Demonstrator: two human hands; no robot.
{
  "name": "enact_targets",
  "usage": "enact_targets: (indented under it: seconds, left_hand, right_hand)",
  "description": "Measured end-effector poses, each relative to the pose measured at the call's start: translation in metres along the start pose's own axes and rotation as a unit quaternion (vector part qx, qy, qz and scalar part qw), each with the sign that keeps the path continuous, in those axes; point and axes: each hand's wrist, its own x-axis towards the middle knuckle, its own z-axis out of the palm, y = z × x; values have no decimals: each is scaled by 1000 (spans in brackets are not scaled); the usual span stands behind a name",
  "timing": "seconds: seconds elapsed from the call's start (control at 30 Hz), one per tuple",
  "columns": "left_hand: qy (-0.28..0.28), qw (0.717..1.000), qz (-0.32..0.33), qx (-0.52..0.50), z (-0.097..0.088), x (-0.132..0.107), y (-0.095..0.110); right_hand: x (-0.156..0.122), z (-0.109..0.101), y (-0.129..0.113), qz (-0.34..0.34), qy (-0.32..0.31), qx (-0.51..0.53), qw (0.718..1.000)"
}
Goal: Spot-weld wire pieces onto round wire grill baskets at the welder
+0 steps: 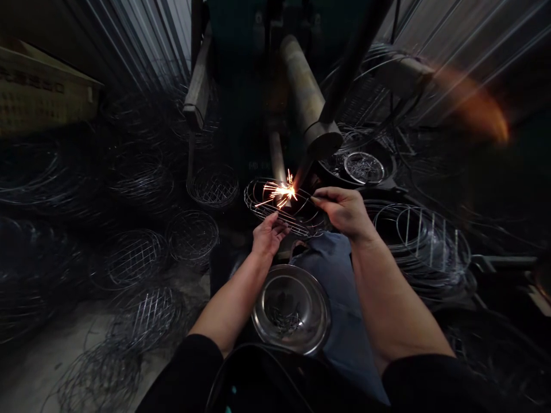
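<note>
Black sleeves fill the bottom edge of the view, and just beyond them a shiny steel bowl (291, 310) sits in the person's lap against a grey-blue cloth (340, 298), with a few bits of wire lying in its bottom.

Both forearms reach forward to a wire basket (286, 207), held up under the tip of a welding arm (316, 140). It is a shallow, round piece made of thin bright wire: a ring for the rim and crossed wires forming a grid beneath. Orange-white sparks (282, 192) spray from its upper rim, where the dark electrode tip meets the wire.

The left hand (269, 234) grips the basket's near edge from below, fingers curled around the wire. The right hand (344, 211) is closed on the rim at the right side, thumb and fingers pinched together over it. The two hands sit apart, one at each side of the basket.

Stacked wire baskets (146, 252) of the same kind cover the floor to the left, and bare wire hoops (426, 241) pile up to the right.
</note>
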Motion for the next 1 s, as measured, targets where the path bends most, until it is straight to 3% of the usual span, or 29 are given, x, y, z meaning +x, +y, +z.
enact_targets:
  seconds: [0.3, 0.43, 0.7, 1.0]
  left_hand:
    - [3, 999, -28, -15, 3, 1, 2]
    - [3, 998, -45, -50, 4, -1, 2]
    - [24, 994, -21, -105, 4, -2, 3]
    - [28, 992, -34, -118, 7, 0, 0]
  right_hand:
    - [-13, -28, 17, 96, -56, 79, 991]
    - [-12, -21, 9, 52, -8, 48, 997]
    - [10, 1, -3, -34, -37, -16, 999]
    - [14, 0, -1, -34, -8, -15, 999]
